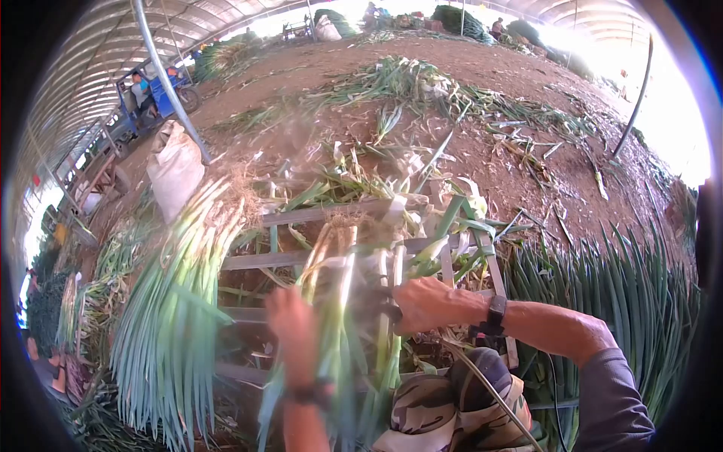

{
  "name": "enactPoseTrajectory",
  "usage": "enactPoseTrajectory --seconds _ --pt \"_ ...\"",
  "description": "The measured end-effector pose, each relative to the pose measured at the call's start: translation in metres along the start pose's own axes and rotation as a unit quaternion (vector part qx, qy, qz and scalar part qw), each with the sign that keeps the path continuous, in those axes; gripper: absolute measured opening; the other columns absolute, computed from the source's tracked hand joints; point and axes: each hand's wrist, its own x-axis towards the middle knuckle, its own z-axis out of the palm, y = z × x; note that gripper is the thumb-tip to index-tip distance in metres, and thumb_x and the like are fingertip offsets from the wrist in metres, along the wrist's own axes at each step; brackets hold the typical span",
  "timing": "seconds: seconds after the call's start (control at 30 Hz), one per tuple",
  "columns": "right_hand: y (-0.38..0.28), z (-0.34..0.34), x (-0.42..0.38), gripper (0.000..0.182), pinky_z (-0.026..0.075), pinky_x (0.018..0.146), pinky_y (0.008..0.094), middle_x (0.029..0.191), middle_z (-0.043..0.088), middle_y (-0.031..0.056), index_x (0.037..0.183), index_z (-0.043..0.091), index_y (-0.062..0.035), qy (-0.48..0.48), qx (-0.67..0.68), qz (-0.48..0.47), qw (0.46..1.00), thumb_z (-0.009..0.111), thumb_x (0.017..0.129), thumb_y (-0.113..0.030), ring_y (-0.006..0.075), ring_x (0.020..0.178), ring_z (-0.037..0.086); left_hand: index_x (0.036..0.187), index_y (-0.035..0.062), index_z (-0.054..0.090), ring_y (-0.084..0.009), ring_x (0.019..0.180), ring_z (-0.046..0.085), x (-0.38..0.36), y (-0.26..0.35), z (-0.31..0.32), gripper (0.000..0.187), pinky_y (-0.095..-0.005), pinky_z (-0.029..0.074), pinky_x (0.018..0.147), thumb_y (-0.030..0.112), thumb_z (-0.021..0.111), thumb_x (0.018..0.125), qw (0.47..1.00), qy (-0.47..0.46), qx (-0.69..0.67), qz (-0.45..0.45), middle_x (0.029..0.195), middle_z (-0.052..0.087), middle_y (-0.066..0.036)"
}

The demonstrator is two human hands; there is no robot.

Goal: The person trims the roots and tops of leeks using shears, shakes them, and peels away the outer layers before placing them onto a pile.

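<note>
My right hand [425, 305], with a dark band on the wrist, is closed at the slatted wooden rack [263, 260]. A dark, blurred tool [385, 303] sticks out from its fingers, and its kind I cannot tell. Long green onions [382, 264] lie right beside it, white root ends pointing away from me. To the left, my left hand [290, 324] is smeared by motion over the rack, near more green onions [343, 279] with brown roots. A large pile of cleaned green onions [173, 309] covers the rack's left side.
A thick row of green onions [602, 301] stands on the right. Peeled leaves [407, 83] litter the dirt floor ahead. A white sack [175, 169] leans near a metal pole [169, 83]. A thin hose [489, 392] crosses my camouflage-clad knees [422, 407]. A person sits by a blue vehicle [162, 98].
</note>
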Motion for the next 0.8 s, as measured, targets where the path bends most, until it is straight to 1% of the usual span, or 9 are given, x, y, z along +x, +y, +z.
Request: enactPoseTrajectory --seconds 0.03,0.1,0.2,0.3,0.37,0.43,0.57,0.63,0.8 --pt "0.004 0.003 0.003 0.055 0.055 0.059 0.0429 0.073 0.068 0.0154 0.128 0.063 -0.0095 0.007 0.018 0.004 1.000 0.069 0.077 -0.029 0.0321 0.062 0.067 0.109 0.0085 0.061 -0.0353 0.097 0.059 -0.017 0.009 0.008 0.032 -0.0474 0.050 0.084 0.019 0.074 0.081 0.998 -0.020 -0.048 0.036 0.103 0.058 -0.015" --pt "0.019 -0.009 -0.007 0.054 0.054 0.060 0.0458 0.069 0.066 0.0197 0.125 0.061 -0.0060 0.000 0.009 0.024 1.000 0.067 0.075 -0.027 0.0368 0.063 0.066 0.108 0.0045 0.061 -0.0360 0.096 0.060 -0.054 0.061 0.034 0.032 -0.0464 0.051 0.084 0.022 0.073 0.084 0.980 -0.154 -0.114 -0.048 0.102 0.058 -0.016" --pt "0.014 -0.021 0.002 0.040 0.053 0.059 0.0457 0.067 0.064 0.0199 0.102 0.069 0.0002 0.016 -0.001 0.022 1.000 0.069 0.073 -0.027 0.0363 0.060 0.065 0.108 0.0012 0.060 -0.0360 0.099 0.060 -0.073 0.074 0.036 0.034 -0.0469 0.051 0.086 0.025 0.072 0.086 0.992 -0.122 -0.027 -0.002 0.102 0.058 -0.017" --pt "0.014 -0.018 0.014 0.032 0.052 0.057 0.0438 0.064 0.063 0.0185 0.081 0.070 0.0025 0.033 -0.014 0.021 0.999 0.071 0.073 -0.028 0.0344 0.059 0.065 0.107 -0.0007 0.060 -0.0359 0.101 0.060 -0.074 0.070 0.039 0.036 -0.0483 0.051 0.086 0.026 0.071 0.086 0.988 -0.151 -0.018 -0.028 0.102 0.058 -0.018" --pt "0.015 -0.013 0.022 0.032 0.053 0.055 0.0407 0.062 0.065 0.0160 0.071 0.070 0.0012 0.056 -0.032 0.012 0.998 0.073 0.077 -0.030 0.0316 0.058 0.066 0.105 -0.0005 0.060 -0.0354 0.103 0.059 -0.070 0.069 0.035 0.031 -0.0485 0.052 0.086 0.020 0.070 0.083 0.986 -0.163 -0.021 -0.037 0.103 0.058 -0.018" --pt "0.007 -0.020 0.026 0.032 0.053 0.054 0.0406 0.062 0.065 0.0153 0.070 0.070 0.0014 0.042 -0.024 0.025 0.999 0.072 0.076 -0.030 0.0307 0.058 0.066 0.104 -0.0004 0.060 -0.0351 0.104 0.059 -0.065 0.070 0.030 0.030 -0.0486 0.052 0.086 0.017 0.070 0.081 0.981 -0.188 -0.020 -0.044 0.103 0.058 -0.018" --pt "0.015 -0.014 0.035 0.034 0.050 0.054 0.0445 0.062 0.061 0.0177 0.075 0.069 0.0031 0.030 -0.020 0.057 0.998 0.072 0.067 -0.030 0.0316 0.056 0.063 0.103 -0.0012 0.060 -0.0368 0.093 0.064 -0.063 0.078 0.035 0.031 -0.0488 0.054 0.081 0.015 0.068 0.079 0.984 -0.163 -0.053 -0.057 0.100 0.060 -0.019" --pt "0.011 -0.020 0.027 0.034 0.051 0.054 0.0438 0.063 0.062 0.0177 0.078 0.070 0.0030 0.034 0.012 0.070 0.997 0.071 0.068 -0.029 0.0306 0.057 0.063 0.104 -0.0020 0.059 -0.0371 0.087 0.066 -0.066 0.078 0.051 0.033 -0.0489 0.054 0.077 0.016 0.068 0.078 0.982 -0.150 -0.082 -0.075 0.097 0.063 -0.020" --pt "0.002 -0.028 -0.013 0.038 0.053 0.059 0.0432 0.069 0.065 0.0186 0.088 0.070 0.0028 -0.035 0.046 0.066 0.996 0.071 0.072 -0.032 0.0316 0.060 0.065 0.104 -0.0022 0.061 -0.0360 0.082 0.070 -0.070 0.060 0.090 0.033 -0.0464 0.054 0.071 0.022 0.067 0.082 0.924 -0.200 -0.282 -0.162 0.091 0.070 -0.023"
